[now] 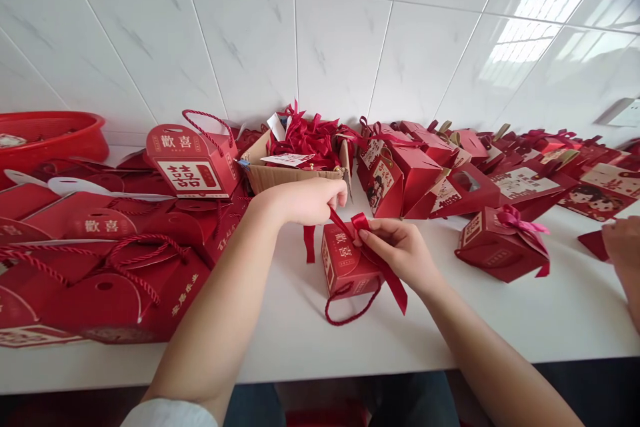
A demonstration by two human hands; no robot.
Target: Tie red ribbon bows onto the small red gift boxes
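Observation:
A small red gift box point(345, 265) with gold characters lies on the white table point(300, 333), its cord handle hanging toward me. A dark red ribbon point(385, 267) runs across its top. My left hand point(305, 201) is closed, pinching one end of the ribbon above the box. My right hand point(400, 248) is closed on the ribbon's loop at the box's upper right, with the tail trailing down past the box.
Flat and folded red boxes point(100, 267) pile up at left, one upright box point(193, 163) behind them. A cardboard carton of ribbons point(300, 147) stands at the wall. Finished boxes point(500, 243) lie at right. A red basin point(50, 137) sits far left. Another person's hand point(623, 247) shows at the right edge.

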